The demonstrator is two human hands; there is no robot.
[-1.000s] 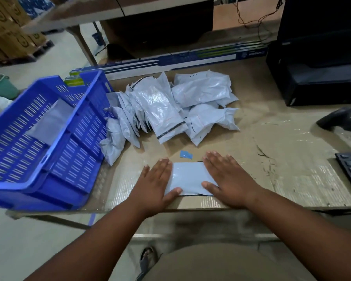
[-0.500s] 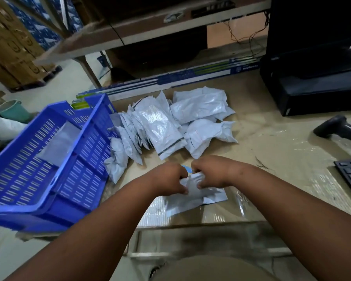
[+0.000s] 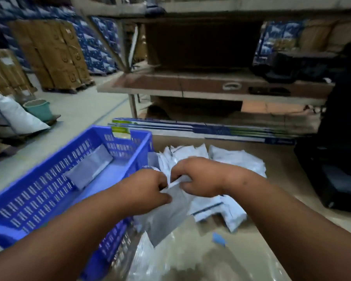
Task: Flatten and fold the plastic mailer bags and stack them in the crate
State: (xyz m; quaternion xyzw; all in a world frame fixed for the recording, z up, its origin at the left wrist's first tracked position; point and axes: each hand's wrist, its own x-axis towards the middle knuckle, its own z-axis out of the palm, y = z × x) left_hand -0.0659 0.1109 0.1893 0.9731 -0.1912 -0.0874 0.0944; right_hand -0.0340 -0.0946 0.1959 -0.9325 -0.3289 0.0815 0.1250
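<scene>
A grey folded mailer bag hangs above the table, pinched at its top edge by my left hand and my right hand, which sit close together. The bag is just right of the blue crate, whose near right wall is below my left forearm. One folded grey mailer lies flat inside the crate. A pile of several white crumpled mailer bags lies on the table behind and to the right of my hands.
A small blue scrap lies on the wooden table. Long flat boxes line the table's far edge. Black equipment stands at the right. Shelving and stacked cartons fill the background.
My hands went from pressing the mailer flat on the table to pinching its top edge and lifting it off the surface, moving left toward the crate. The camera view has tilted upward.
</scene>
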